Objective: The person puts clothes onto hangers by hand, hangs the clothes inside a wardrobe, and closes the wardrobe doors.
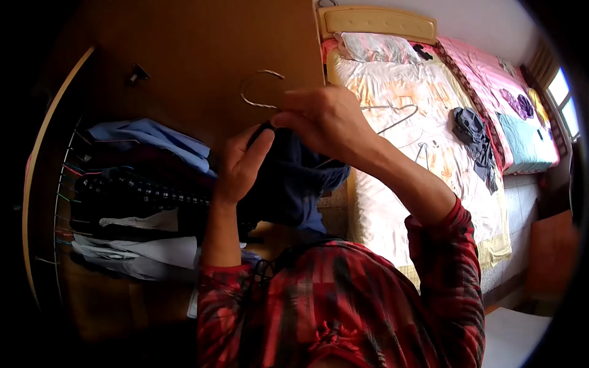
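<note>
A dark navy garment (285, 175) hangs between my hands in front of my chest. My left hand (240, 164) is closed on its upper edge, with the thumb lying along the cloth. My right hand (325, 119) is closed in a pinch at the neck of a wire hanger (244, 95). The hanger's twisted silver hook sticks out past those fingertips, curving up and to the left. Most of the hanger's body is hidden by the garment and my right hand; a short piece of wire shows near the garment's right side.
On the left, an open wardrobe holds several hanging clothes, among them a light blue shirt (153, 141) and grey-white garments (135, 251). To the right stands a bed (374, 80) with loose wire hangers (399, 113) and a dark grey garment (472, 132). Beyond lies a pink-covered bed (469, 64).
</note>
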### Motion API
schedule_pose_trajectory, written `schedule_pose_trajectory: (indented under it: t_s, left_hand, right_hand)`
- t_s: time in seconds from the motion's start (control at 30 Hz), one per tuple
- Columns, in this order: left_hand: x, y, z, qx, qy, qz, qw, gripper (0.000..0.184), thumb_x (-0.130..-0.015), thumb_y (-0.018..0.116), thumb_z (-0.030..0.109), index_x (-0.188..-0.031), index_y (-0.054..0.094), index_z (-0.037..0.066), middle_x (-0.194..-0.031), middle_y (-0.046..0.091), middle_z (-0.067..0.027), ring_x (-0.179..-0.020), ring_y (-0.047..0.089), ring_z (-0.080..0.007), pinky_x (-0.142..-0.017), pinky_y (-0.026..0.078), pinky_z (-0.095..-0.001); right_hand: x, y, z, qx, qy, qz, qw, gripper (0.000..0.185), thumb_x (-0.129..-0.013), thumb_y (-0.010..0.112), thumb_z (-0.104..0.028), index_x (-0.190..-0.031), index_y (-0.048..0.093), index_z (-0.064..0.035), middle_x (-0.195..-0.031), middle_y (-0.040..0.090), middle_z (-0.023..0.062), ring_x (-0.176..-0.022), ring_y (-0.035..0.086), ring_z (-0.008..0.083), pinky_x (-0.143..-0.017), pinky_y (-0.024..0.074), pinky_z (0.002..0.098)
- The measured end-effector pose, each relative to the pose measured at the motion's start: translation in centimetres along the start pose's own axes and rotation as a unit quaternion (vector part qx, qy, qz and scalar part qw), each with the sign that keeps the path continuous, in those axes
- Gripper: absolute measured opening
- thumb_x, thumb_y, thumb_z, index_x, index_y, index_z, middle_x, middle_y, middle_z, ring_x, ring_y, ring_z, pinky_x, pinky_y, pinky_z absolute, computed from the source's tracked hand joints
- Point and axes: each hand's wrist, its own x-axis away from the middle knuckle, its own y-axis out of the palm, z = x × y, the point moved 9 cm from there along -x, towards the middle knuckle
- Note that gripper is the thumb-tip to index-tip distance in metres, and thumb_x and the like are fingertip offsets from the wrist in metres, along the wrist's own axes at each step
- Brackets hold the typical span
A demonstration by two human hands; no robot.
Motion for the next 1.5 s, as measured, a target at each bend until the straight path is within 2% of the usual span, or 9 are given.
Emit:
schedule_pose_trajectory:
  t_s: [0.2,0.33,0.57,0.67,0.77,1.0,1.2,1.37,1.5]
  left_hand:
    - [0.2,-2.3,-1.1,-0.087,-0.05,0.055,0.993,0.029,-0.092,0.053,0.026,-0.085,0.061,-0.001,-0.063,0.042,0.005,-0.058,0.035,-0.0033,-0.052,0.029,-0.0193]
    - [0.5,-1.8,-0.4,-0.08,-0.048,0.024,0.995,0.026,-0.093,0.05,0.024,-0.087,0.06,0.001,-0.062,0.038,0.0061,-0.057,0.031,-0.0034,-0.051,0.026,-0.0194]
    - [0.2,0.3,2.1,-0.143,0.044,0.031,0.988,0.024,-0.092,0.049,0.016,-0.106,0.058,-0.002,-0.103,0.06,-0.0085,-0.097,0.054,-0.015,-0.088,0.039,-0.0254]
    - [0.7,-0.8,1.0,-0.118,0.045,0.004,0.992,0.026,-0.092,0.049,0.013,-0.111,0.057,-0.003,-0.113,0.059,-0.0114,-0.105,0.055,-0.0186,-0.094,0.038,-0.0279]
    - [1.3,-1.7,-0.1,-0.11,0.002,-0.007,0.994,0.022,-0.091,0.05,0.012,-0.104,0.061,-0.003,-0.104,0.063,-0.01,-0.098,0.058,-0.0163,-0.088,0.041,-0.0253]
    - [3.1,-4.1,-1.5,-0.203,0.013,0.004,0.979,0.018,-0.09,0.052,0.009,-0.097,0.063,-0.003,-0.098,0.066,-0.0073,-0.074,0.054,-0.0083,-0.067,0.042,-0.0205]
    - [4.6,-3.7,-1.5,-0.207,0.051,0.013,0.977,0.015,-0.088,0.053,0.005,-0.096,0.061,-0.005,-0.089,0.065,-0.0074,-0.065,0.051,-0.0101,-0.059,0.04,-0.0209]
    - [5.1,-2.4,-1.4,-0.335,0.032,0.029,0.941,0.016,-0.086,0.055,0.001,-0.099,0.063,-0.001,-0.075,0.06,-0.0079,-0.058,0.049,-0.0105,-0.05,0.038,-0.0233]
    - [5.1,-1.3,-0.1,-0.417,0.063,0.06,0.905,0.016,-0.084,0.057,0.002,-0.097,0.067,0.004,-0.072,0.061,-0.0078,-0.058,0.058,-0.0165,-0.047,0.043,-0.025]
  right_hand:
    - [6.2,-9.4,-2.8,-0.041,-0.223,0.255,0.94,0.016,-0.067,0.066,-0.001,-0.083,0.061,-0.0022,-0.072,0.057,0.0091,-0.061,0.053,0.0249,-0.053,0.0427,0.0324]
    - [12.1,-1.5,6.4,-0.098,0.182,0.05,0.977,0.035,-0.073,0.072,-0.027,-0.079,0.052,0.0005,-0.071,0.054,0.0119,-0.061,0.055,0.0281,-0.053,0.0439,0.0338]
    - [18.8,11.1,14.9,0.039,0.297,-0.098,0.949,0.041,-0.076,0.066,-0.026,-0.103,0.05,0.0004,-0.084,0.059,0.0212,-0.072,0.061,0.0343,-0.062,0.0495,0.0386]
    - [22.3,14.2,15.6,-0.255,0.514,-0.302,0.762,0.032,-0.078,0.061,-0.013,-0.105,0.055,0.0027,-0.092,0.063,0.018,-0.073,0.064,0.026,-0.06,0.0541,0.0324]
    - [20.9,13.6,15.8,-0.588,0.398,-0.122,0.694,0.026,-0.078,0.055,0.003,-0.104,0.058,0.003,-0.089,0.065,0.0072,-0.076,0.063,0.0159,-0.062,0.053,0.0283]
    - [18.6,8.7,14.0,-0.798,0.288,-0.022,0.529,0.032,-0.075,0.063,-0.007,-0.104,0.056,0.0011,-0.097,0.063,0.009,-0.086,0.062,0.02,-0.081,0.048,0.0323]
    - [19.0,9.9,17.2,-0.732,0.414,0.118,0.528,0.027,-0.078,0.06,-0.019,-0.097,0.058,-0.0003,-0.091,0.064,0.0095,-0.08,0.062,0.0196,-0.077,0.0496,0.0314]
    - [16.9,5.5,16.9,-0.381,0.39,0.092,0.833,0.022,-0.074,0.058,-0.015,-0.087,0.058,0.0023,-0.074,0.064,0.0109,-0.066,0.062,0.0241,-0.059,0.0473,0.0342]
    - [13.4,2.0,12.2,-0.092,0.308,0.067,0.945,0.025,-0.07,0.062,-0.017,-0.087,0.056,-0.0001,-0.072,0.06,0.0186,-0.069,0.061,0.0342,-0.061,0.0477,0.0384]
